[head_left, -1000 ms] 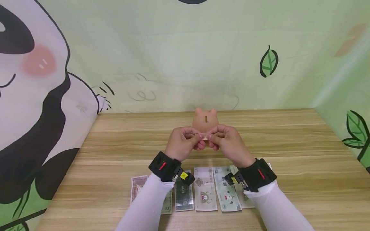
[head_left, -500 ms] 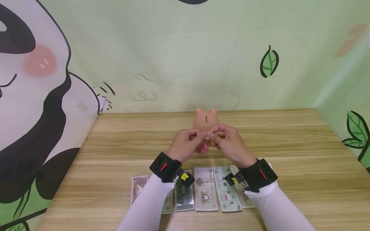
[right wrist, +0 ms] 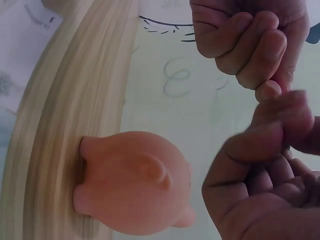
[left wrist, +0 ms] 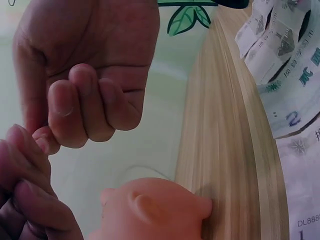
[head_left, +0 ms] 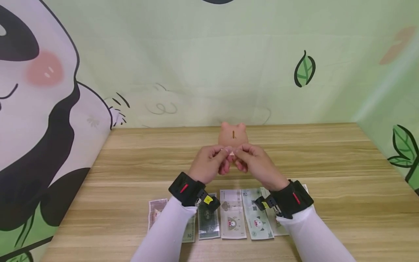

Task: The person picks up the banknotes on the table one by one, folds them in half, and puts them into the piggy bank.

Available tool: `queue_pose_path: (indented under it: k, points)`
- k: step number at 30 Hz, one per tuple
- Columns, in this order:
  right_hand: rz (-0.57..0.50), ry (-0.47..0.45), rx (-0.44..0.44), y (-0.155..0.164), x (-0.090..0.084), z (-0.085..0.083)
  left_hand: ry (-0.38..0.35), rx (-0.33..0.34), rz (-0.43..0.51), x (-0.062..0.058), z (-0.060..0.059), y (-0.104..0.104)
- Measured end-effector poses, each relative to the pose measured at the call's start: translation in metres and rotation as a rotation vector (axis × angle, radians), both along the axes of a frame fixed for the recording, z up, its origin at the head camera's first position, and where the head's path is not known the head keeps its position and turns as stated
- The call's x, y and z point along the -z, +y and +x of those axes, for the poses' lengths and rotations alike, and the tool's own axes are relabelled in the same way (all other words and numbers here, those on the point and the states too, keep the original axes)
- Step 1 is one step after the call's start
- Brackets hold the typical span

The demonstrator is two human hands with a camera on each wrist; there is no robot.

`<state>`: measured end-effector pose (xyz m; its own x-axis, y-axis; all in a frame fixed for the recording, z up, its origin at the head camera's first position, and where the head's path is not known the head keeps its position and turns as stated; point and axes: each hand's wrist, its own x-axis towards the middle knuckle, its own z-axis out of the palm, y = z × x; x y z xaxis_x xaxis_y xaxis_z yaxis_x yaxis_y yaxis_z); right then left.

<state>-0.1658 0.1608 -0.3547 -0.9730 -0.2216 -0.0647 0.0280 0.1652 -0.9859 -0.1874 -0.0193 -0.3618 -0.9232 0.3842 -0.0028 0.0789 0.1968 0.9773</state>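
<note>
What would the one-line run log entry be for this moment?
hands: left and right pinch small folded paper piece together | behind: peach pig-shaped money box | near edge: row of banknotes on wooden table

Both arms are in long, snug white sleeves, left sleeve [head_left: 167, 233] and right sleeve [head_left: 314, 233], plain fabric with no print, running right up to the wrists; the left hand [head_left: 209, 163] and right hand [head_left: 255, 165] are bare, no rings or gloves that I can spot. Each wrist has a chunky black strap, left wrist strap [head_left: 184, 189] and right wrist strap [head_left: 294, 198], each with a little red bar on top; beside each strap, on the side facing the other arm, sits a small black camera block with a yellow sticker and some silvery metal bits.
</note>
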Motion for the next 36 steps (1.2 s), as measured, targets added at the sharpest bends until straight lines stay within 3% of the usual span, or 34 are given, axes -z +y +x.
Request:
queue_pose_path:
  k: [11,18,25,29,33,36]
  points:
    - [-0.018,0.032,0.059,-0.0010,0.0013,0.0014,-0.039,0.006,0.035,-0.0016,-0.0007,0.0012]
    - [-0.010,0.043,0.044,0.0009,0.0023,0.0004,0.029,0.041,0.043,0.0003,-0.0015,0.0028]
    - [0.022,0.046,-0.010,0.0003,0.0038,0.0003,0.095,0.009,0.005,0.0013,-0.0003,0.0025]
    - [0.058,0.065,-0.006,-0.0007,0.0039,-0.0005,0.051,-0.013,0.034,0.0017,-0.0001,0.0015]
    - [0.080,0.086,0.056,0.0000,0.0018,-0.0018,-0.002,0.019,0.069,0.0032,-0.0011,0.0017]
    - [0.072,0.085,0.108,0.0047,-0.0005,-0.0042,-0.012,0.029,0.037,0.0040,-0.0013,0.0034]
